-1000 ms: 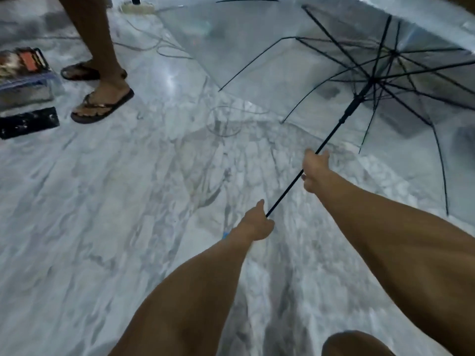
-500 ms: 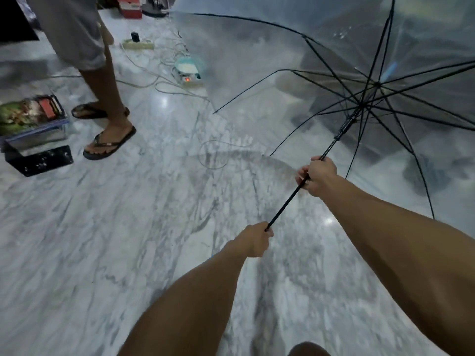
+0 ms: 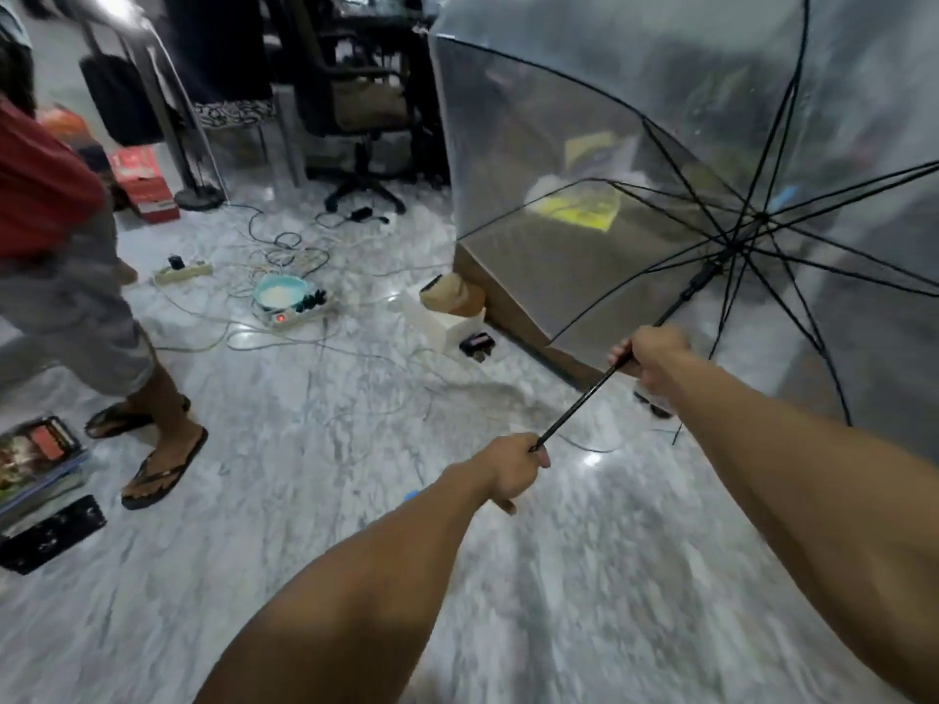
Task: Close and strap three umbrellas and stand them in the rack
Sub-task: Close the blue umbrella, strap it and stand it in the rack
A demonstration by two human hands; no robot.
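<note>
The left hand [image 3: 513, 470] grips the lower end of the umbrella [image 3: 635, 160] shaft; the right hand [image 3: 653, 360] grips it higher up, both arms stretched forward. The clear canopy is fully open at upper right, its rim above the marble floor [image 3: 305, 500]. Cables [image 3: 284, 246], a power strip [image 3: 300, 315] and a white box [image 3: 442, 322] lie ahead-left; a bystander's sandalled foot [image 3: 165, 464] stands at left.

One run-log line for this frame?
step: closing first umbrella | clear umbrella: open | left hand: grips handle end | right hand: grips shaft | rack: unseen
</note>
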